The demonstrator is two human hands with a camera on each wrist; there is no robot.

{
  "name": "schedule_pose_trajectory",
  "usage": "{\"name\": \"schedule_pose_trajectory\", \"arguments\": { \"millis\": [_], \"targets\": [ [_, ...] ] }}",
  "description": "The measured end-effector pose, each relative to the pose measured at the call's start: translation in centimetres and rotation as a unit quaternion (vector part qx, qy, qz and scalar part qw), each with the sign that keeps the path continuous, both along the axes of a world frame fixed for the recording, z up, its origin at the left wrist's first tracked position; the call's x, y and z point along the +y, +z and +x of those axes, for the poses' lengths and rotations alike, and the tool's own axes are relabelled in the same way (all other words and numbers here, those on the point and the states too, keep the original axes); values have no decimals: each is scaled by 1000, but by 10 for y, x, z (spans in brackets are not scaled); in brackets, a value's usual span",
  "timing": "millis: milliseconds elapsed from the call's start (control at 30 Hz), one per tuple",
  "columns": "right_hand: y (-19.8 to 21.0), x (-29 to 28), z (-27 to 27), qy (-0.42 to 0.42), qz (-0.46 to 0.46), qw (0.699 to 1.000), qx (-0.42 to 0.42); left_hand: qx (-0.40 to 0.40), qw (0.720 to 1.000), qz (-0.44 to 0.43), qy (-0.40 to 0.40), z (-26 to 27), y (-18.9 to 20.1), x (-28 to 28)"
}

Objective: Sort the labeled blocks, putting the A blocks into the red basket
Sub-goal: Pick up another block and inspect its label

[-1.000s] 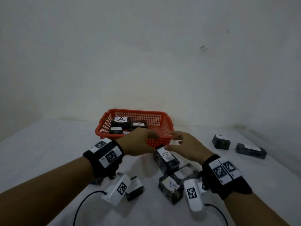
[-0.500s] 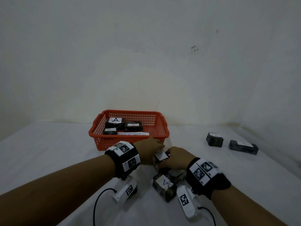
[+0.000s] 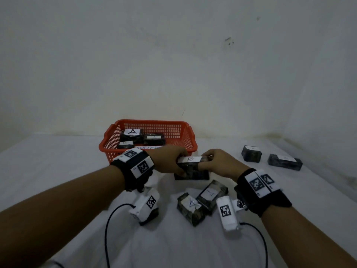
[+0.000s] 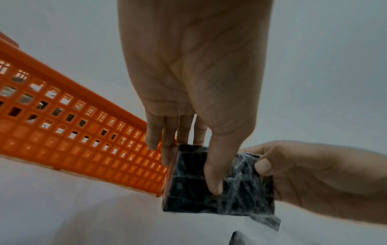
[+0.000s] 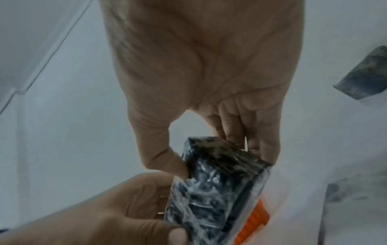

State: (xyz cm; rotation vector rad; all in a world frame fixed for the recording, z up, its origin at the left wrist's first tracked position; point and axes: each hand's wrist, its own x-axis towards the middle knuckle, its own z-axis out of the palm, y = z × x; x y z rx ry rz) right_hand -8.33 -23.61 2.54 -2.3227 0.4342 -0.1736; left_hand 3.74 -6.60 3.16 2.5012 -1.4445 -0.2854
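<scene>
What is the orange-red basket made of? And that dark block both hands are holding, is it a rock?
The red basket looks like moulded plastic: smooth, even colour, walls full of small square holes. The block labelled B, gripped by the left hand and right hand, is dark and mottled like stone, but crinkly shine suggests clear plastic wrap over it. What is inside cannot be told. Its label looks like paper.

Dim, flat light all round, with a grey-blue cast on the wall (image 3: 173, 55) and table (image 3: 58, 171). Soft shadows sit under the forearms toward 6 o'clock. The head view bows outward at its edges, the table line curving. Wrist views are soft: the palm (image 4: 194, 58) near 12 o'clock is blurred, plastic wrap on the block (image 4: 240, 182) catches faint glare, and the basket (image 4: 73, 132) glows orange.
</scene>
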Motion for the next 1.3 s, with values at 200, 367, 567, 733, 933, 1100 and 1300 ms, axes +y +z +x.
{"name": "schedule_pose_trajectory", "arguments": {
  "millis": [200, 367, 567, 733, 933, 1100, 1300],
  "targets": [
    [2, -7, -3, 25, 183, 977, -109, 145, 981, -127, 30, 2, 22, 23],
    [2, 5, 5, 40, 267, 948, -170, 297, 911, -279, 61, 2, 21, 45],
    [-2, 24, 21, 59, 331, 925, -180, 359, 844, -389, 91, -2, 8, 68],
    [-9, 45, 36, 104, 358, 914, -162, 349, 826, -427, 113, -5, -4, 83],
    [-11, 62, 52, 102, 328, 917, -204, 406, 786, -454, 102, -1, -17, 100],
    [-19, 72, 57, 137, 342, 915, -162, 364, 786, -481, 132, 2, -27, 113],
    [-27, 74, 51, 134, 347, 913, -169, 426, 749, -495, 112, -3, -32, 117]
  ]
}}
